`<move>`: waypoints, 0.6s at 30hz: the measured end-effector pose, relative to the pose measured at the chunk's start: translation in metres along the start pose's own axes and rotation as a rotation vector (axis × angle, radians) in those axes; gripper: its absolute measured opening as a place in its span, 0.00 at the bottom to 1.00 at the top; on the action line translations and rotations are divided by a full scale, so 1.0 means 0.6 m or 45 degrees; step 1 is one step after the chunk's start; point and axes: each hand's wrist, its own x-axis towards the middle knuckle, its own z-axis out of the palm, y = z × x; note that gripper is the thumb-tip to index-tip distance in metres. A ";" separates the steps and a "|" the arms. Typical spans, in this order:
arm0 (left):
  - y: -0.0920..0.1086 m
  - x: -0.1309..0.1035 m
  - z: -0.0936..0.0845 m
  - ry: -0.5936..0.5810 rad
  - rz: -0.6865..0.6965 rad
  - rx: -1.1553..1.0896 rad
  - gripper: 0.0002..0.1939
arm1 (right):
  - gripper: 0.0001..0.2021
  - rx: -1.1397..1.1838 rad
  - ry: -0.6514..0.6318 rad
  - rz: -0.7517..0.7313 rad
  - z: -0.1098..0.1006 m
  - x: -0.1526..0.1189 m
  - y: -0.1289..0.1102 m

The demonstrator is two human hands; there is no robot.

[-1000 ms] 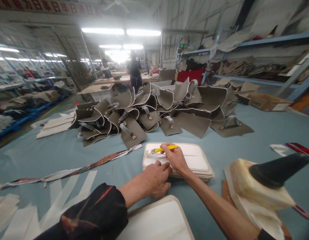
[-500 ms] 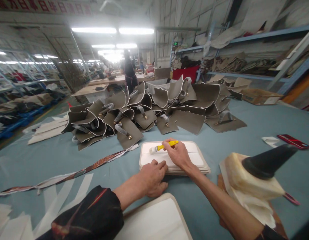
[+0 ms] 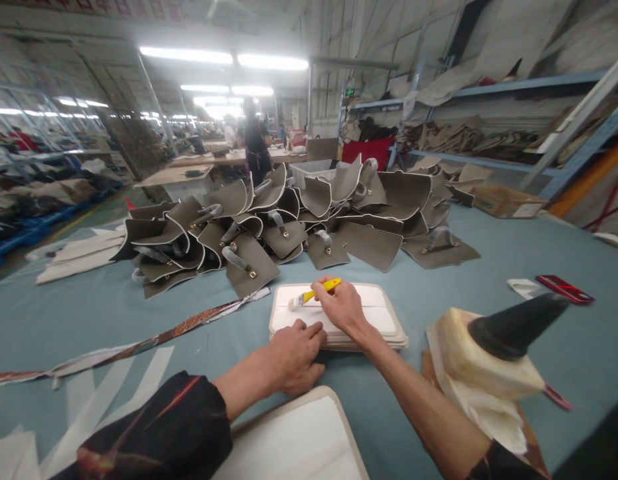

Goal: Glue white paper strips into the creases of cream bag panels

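Note:
A stack of white panels with beige edges lies on the blue-green table. My right hand is closed round the yellow handle of a brush, whose pale bristles are at the upper left of the top panel. My left hand rests on the near left edge of the stack, fingers apart, with nothing held in it. Nearer to me lies another white panel, partly under my left sleeve.
Grey-brown bag pieces are heaped across the back. At right stand a cream container with a black cone and a red object. A patterned strip and white strips lie left. A person stands far back.
The view has shifted slightly, so the table items appear further left. Both hands keep nearly the same places on the stack, and the brush remains in my right hand.

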 end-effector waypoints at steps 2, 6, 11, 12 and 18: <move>0.000 0.001 0.002 0.006 0.000 -0.005 0.26 | 0.14 0.000 -0.032 -0.016 0.010 -0.001 -0.006; -0.002 0.003 0.006 0.022 -0.002 -0.026 0.27 | 0.13 -0.051 -0.071 -0.017 0.016 -0.005 -0.002; -0.004 0.003 0.008 0.048 0.022 -0.046 0.26 | 0.13 -0.188 -0.010 -0.002 -0.060 -0.011 0.029; -0.004 0.004 0.008 0.048 0.028 -0.047 0.26 | 0.13 -0.218 0.004 0.002 -0.078 -0.013 0.035; -0.007 0.009 0.013 0.047 0.037 -0.039 0.28 | 0.12 -0.324 0.067 0.054 -0.148 -0.017 0.066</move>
